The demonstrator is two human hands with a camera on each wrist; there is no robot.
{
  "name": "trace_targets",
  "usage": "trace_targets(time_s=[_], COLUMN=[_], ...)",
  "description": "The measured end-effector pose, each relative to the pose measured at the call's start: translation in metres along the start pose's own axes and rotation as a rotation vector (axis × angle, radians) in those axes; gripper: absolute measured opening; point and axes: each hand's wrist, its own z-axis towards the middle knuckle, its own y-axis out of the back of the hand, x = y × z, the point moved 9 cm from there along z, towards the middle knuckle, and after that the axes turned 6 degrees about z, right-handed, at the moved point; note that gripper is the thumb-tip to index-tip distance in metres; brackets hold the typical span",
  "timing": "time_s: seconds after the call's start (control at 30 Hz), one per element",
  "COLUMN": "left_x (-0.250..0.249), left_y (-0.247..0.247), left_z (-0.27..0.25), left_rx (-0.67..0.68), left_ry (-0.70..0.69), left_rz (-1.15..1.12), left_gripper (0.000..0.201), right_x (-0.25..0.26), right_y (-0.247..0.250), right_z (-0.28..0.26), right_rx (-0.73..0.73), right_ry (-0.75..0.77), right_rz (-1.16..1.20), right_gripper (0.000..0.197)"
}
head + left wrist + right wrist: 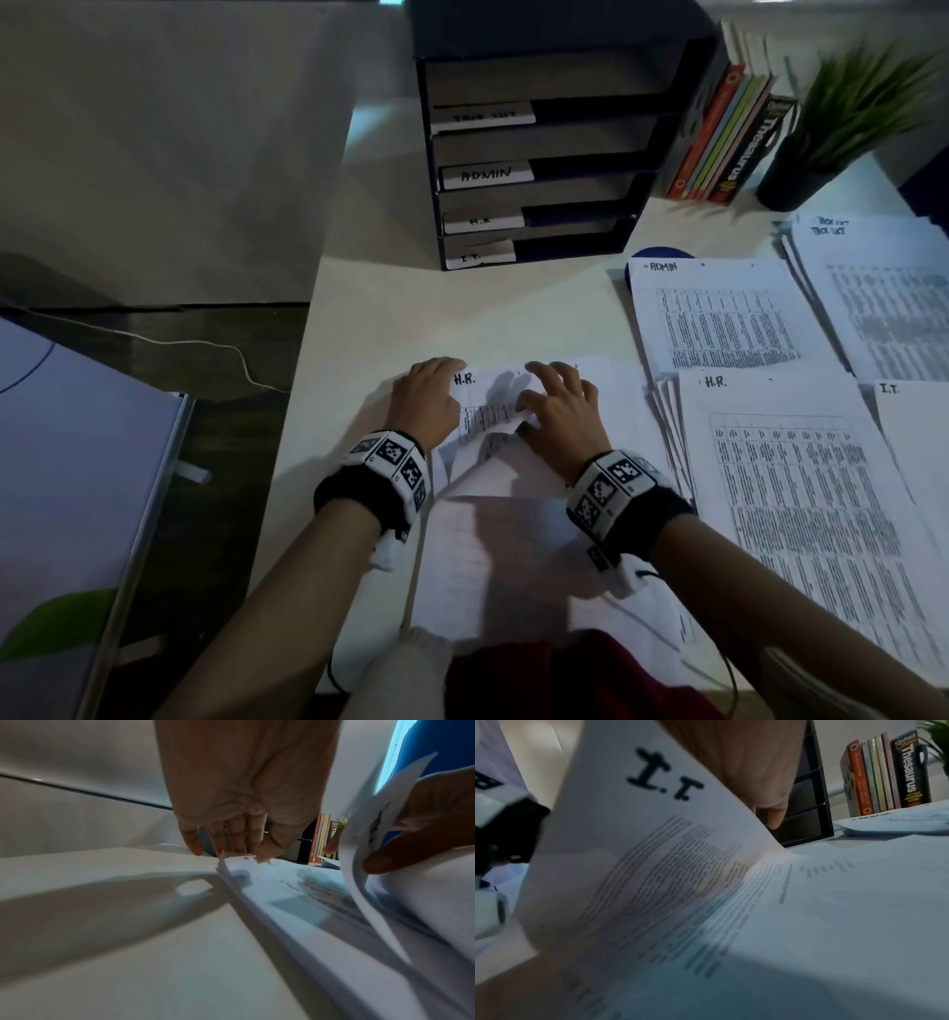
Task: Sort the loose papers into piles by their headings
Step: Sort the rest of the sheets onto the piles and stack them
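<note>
A stack of loose papers [488,560] lies at the desk's front middle. My left hand [429,395] presses its straight fingers [241,841] on the stack's far left corner [231,862]. My right hand [557,411] pinches the top sheet [641,841], headed "I.T.", and curls it up off the stack. Below it a sheet headed "H.R." [464,379] shows. To the right lie sorted piles: ADMIN [719,318], a task-list pile [883,298], H.R. [801,488] and I.T. [914,437].
A black file tray [534,154] with labelled slots stands at the back of the white desk [359,318]. Books [729,128] and a potted plant [842,118] stand at the back right. The desk's left edge drops to a dark floor with a white cable [205,344].
</note>
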Motion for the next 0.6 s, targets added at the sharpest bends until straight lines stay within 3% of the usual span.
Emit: trace_targets(time_s=[0.17, 0.27, 0.5, 0.6], left_x=[-0.012, -0.014, 0.005, 0.023], left_y=[0.004, 0.009, 0.008, 0.001], left_z=[-0.007, -0.011, -0.021, -0.020], left_rx=[-0.094, -0.144, -0.103, -0.016], left_ry=[-0.141, -0.173, -0.065, 0.041], left_rz=[-0.022, -0.200, -0.519, -0.638], left_gripper=[0.043, 0.026, 0.019, 0.015], right_x=[0.007, 0.010, 0.015, 0.012], right_y=[-0.007, -0.008, -0.017, -0.019], right_z=[0.005, 0.008, 0.007, 0.008], right_rx=[-0.013, -0.004, 0.049, 0.058], right_ry=[0.054, 0.085, 0.152, 0.131], right_rz=[0.029, 0.008, 0.051, 0.053], right_gripper=[0.027, 0.030, 0.039, 0.042])
